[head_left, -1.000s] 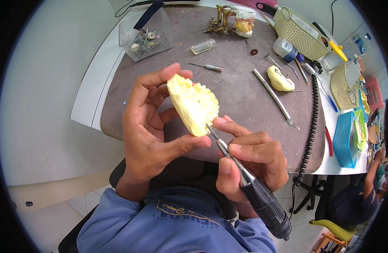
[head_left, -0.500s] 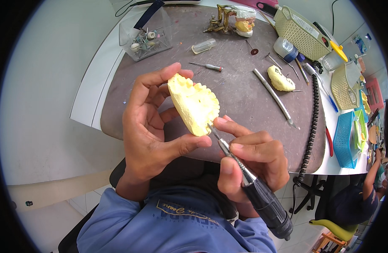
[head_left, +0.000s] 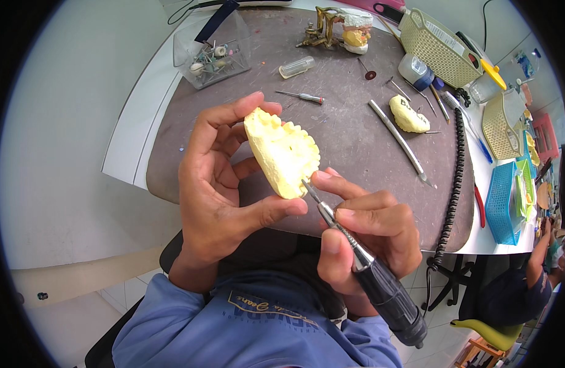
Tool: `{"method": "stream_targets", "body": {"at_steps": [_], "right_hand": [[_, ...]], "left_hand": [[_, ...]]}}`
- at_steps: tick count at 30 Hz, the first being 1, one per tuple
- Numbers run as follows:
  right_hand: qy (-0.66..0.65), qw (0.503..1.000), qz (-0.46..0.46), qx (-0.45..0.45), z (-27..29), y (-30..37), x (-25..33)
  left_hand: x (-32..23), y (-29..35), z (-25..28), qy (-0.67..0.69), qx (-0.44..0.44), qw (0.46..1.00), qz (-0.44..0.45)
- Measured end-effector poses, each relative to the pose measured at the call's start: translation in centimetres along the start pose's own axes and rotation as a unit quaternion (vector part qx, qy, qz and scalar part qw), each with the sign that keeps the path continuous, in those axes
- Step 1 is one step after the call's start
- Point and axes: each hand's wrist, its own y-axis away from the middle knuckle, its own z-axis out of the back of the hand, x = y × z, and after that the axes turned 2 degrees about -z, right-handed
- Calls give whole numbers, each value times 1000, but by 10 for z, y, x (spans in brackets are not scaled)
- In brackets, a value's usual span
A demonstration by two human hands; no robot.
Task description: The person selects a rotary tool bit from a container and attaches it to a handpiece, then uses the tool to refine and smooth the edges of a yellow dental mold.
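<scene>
We hold the pale-yellow plaster dental cast (head_left: pixel 281 153) above the near edge of the grey-brown worktop (head_left: pixel 350 144), left hand (head_left: pixel 216 193) gripping its ends, right hand (head_left: pixel 383 232) closed round a black-and-silver handpiece (head_left: pixel 388 295), tip at its lower end. A slim silver metal knife (head_left: pixel 396 134) lies toward the right edge, a clear plastic box (head_left: pixel 202 75) at the far-left corner.

The left hand (head_left: pixel 212 193) is bowed wide, thumb (head_left: pixel 273 211) stretched opposite the fingers (head_left: pixel 221 115); the right hand (head_left: pixel 377 230) curls in a pen-like grip, its index fingertip (head_left: pixel 323 176) near the left thumb.
</scene>
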Motion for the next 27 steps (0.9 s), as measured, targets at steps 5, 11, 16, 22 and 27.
{"method": "stream_targets", "body": {"at_steps": [5, 11, 16, 22, 27], "right_hand": [[6, 1000, 1, 3, 0, 0, 1], [10, 1000, -8, -3, 0, -1, 1], [-10, 1000, -7, -24, -1, 0, 0], [28, 1000, -1, -6, -1, -2, -2], [59, 998, 9, 2, -2, -3, -3]], "left_hand": [[0, 0, 0, 2, 0, 1000, 2], [-4, 0, -6, -15, -51, 998, 39], [-4, -1, -8, -17, -62, 998, 16], [-2, -1, -5, -27, -41, 999, -8], [0, 0, -4, -25, -40, 999, -17]]}}
